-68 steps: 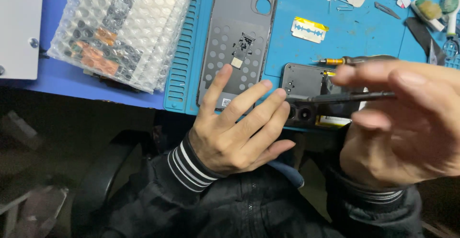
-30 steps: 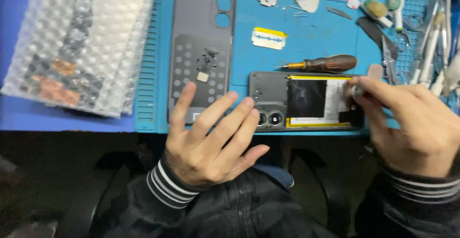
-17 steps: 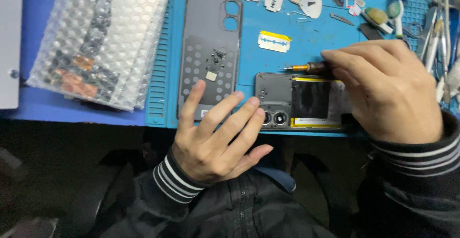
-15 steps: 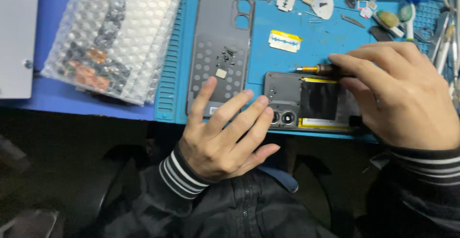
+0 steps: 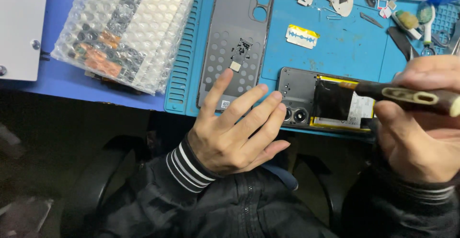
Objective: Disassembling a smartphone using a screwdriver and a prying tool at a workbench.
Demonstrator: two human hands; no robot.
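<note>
An opened phone (image 5: 306,105) lies back-up at the front edge of the blue work mat (image 5: 335,51), its cameras and black-and-yellow battery area showing. My left hand (image 5: 237,125) rests flat with fingers spread, fingertips against the phone's camera end and on the grey back cover (image 5: 237,41) beside it. My right hand (image 5: 419,123) grips a dark-handled screwdriver (image 5: 407,96), held level above the phone's right end with its tip toward the battery.
Bubble-wrap bags (image 5: 127,27) with parts lie left of the mat. A razor blade (image 5: 302,36), metal shields, tweezers and small tools (image 5: 407,20) are scattered at the back right. A white box (image 5: 19,27) sits far left.
My right hand picked up the screwdriver from the mat behind the phone and lifted it toward me. My left hand has stayed on the phone's camera end.
</note>
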